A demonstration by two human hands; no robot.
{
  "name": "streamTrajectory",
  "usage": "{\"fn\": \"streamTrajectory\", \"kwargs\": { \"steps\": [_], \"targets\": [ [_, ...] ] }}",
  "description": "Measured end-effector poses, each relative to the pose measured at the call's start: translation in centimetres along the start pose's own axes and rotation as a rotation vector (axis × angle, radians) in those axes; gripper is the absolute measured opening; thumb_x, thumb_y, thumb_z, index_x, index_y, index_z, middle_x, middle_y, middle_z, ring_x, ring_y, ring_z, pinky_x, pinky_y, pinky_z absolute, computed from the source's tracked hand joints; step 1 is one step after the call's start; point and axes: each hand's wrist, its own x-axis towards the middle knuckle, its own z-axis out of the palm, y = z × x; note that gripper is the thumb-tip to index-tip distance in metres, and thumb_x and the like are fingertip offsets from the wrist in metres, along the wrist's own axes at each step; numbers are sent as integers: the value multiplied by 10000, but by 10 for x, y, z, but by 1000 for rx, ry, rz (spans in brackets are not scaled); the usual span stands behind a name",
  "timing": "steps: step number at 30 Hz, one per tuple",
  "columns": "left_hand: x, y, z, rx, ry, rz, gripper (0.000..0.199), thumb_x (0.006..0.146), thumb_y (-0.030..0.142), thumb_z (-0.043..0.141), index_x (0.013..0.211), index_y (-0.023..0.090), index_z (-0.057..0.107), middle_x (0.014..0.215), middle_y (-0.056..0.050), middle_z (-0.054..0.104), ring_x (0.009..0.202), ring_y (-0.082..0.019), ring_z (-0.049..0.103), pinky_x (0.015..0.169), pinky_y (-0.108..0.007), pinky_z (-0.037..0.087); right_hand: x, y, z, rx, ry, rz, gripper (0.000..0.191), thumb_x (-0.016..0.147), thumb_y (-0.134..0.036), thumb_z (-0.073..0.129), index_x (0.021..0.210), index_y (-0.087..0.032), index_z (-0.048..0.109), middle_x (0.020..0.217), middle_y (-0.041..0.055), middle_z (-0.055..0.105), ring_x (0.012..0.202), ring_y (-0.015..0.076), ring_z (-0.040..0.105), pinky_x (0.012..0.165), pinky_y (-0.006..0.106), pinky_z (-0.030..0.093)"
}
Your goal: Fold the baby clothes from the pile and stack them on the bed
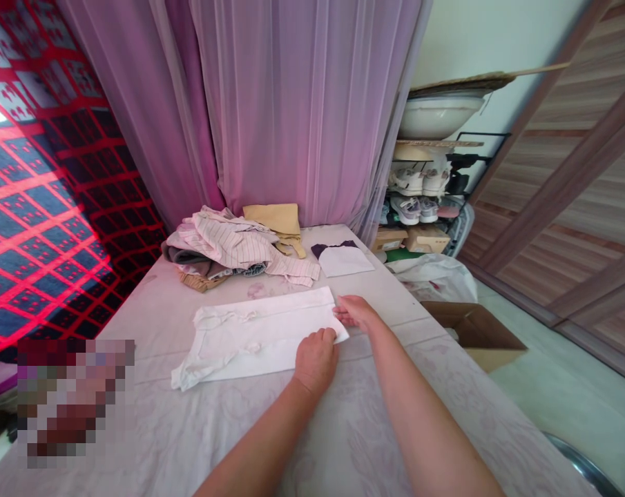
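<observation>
A white garment (260,335) lies flattened on the patterned cloth of the table, its right end under my hands. My left hand (317,355) rests on the near right corner, fingers curled and closed on the fabric. At the right edge, my right hand (354,313) touches the garment with its fingertips; its fingers point left and are partly hidden at the hem, so its grip is unclear. Narrow ruffled strips run along the garment's left part.
Behind the garment lie a heap of striped clothes (234,241), a tan folded cloth (275,219) and a white folded piece with dark trim (346,261). An open cardboard box (472,331) and a shoe rack (420,193) stand right of the table (395,414).
</observation>
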Motion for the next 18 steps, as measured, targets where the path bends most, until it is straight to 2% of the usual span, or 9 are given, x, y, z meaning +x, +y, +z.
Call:
{"fn": "streamTrajectory", "kwargs": {
  "steps": [3, 5, 9, 14, 18],
  "targets": [
    [-5, -1, -3, -24, -4, -11, 121, 906, 230, 416, 992, 219, 500, 968, -29, 616, 907, -177, 587, 749, -286, 410, 27, -10, -1, -173, 46, 28, 326, 847, -422, 510, 783, -131, 641, 757, 108, 703, 671, 158, 665, 561, 216, 486],
    [-8, -3, -3, -36, 6, -5, 125, 905, 231, 407, 988, 222, 500, 964, -24, 619, 900, -175, 590, 739, -283, 406, 41, -15, -2, -307, 85, 20, 325, 767, -449, 603, 667, -141, 638, 753, 137, 701, 781, 225, 675, 599, 249, 487],
    [-11, -4, -1, -45, 15, 11, 126, 890, 225, 413, 976, 220, 505, 953, -21, 623, 897, -184, 590, 735, -291, 404, 53, -23, 0, -504, 131, -32, 238, 599, -388, 733, 621, -164, 655, 879, 143, 712, 979, 298, 637, 715, 289, 478],
    [-11, -2, -4, -59, 2, 0, 121, 886, 232, 414, 969, 217, 500, 949, -25, 617, 886, -188, 592, 721, -298, 410, 52, -31, 7, -579, 124, -83, 140, 555, -293, 716, 623, -180, 669, 828, 106, 717, 915, 266, 652, 696, 280, 472],
    [-13, -1, -6, -81, 5, -7, 111, 895, 247, 399, 955, 224, 490, 954, -23, 619, 878, -185, 602, 706, -291, 412, 49, -32, 9, -476, 113, -114, 93, 586, -262, 676, 598, -174, 648, 597, 57, 655, 710, 216, 656, 595, 258, 459]
  ]
}}
